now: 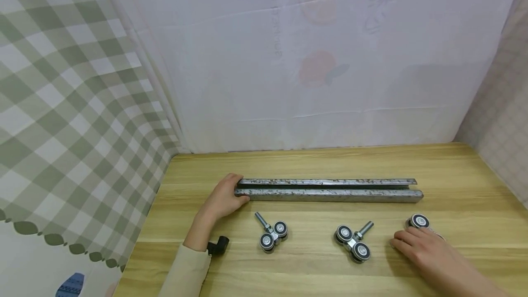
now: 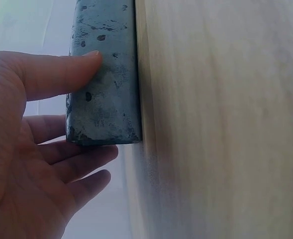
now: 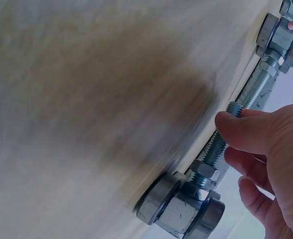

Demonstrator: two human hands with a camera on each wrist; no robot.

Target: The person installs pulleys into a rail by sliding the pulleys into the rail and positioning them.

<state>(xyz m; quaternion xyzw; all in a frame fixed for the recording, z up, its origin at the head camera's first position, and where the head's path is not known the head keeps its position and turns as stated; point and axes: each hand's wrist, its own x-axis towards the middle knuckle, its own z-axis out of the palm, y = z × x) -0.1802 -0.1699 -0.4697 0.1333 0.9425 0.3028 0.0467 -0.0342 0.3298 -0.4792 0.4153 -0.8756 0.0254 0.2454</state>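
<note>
A scuffed metal channel rail (image 1: 330, 195) with a lengthwise slot lies across the table. My left hand (image 1: 222, 198) grips its left end; in the left wrist view the thumb lies on the rail's side (image 2: 104, 74), the other fingers behind and past its end. At the right, my right hand (image 1: 425, 251) pinches the threaded bolt (image 3: 216, 147) of a roller trolley (image 1: 420, 220). From the head, the hand hides most of that trolley. Two similar roller trolleys, one on the left (image 1: 267, 241) and one in the middle (image 1: 360, 251), lie in front of the rail.
A black elbow-shaped piece (image 1: 222, 244) sits beside the left sleeve, partly hidden by it. White sheeting (image 1: 330, 104) stands behind the wooden table (image 1: 309, 274). Checked cloth (image 1: 82, 104) hangs on the left, and a pale cloth wall (image 1: 503, 118) on the right.
</note>
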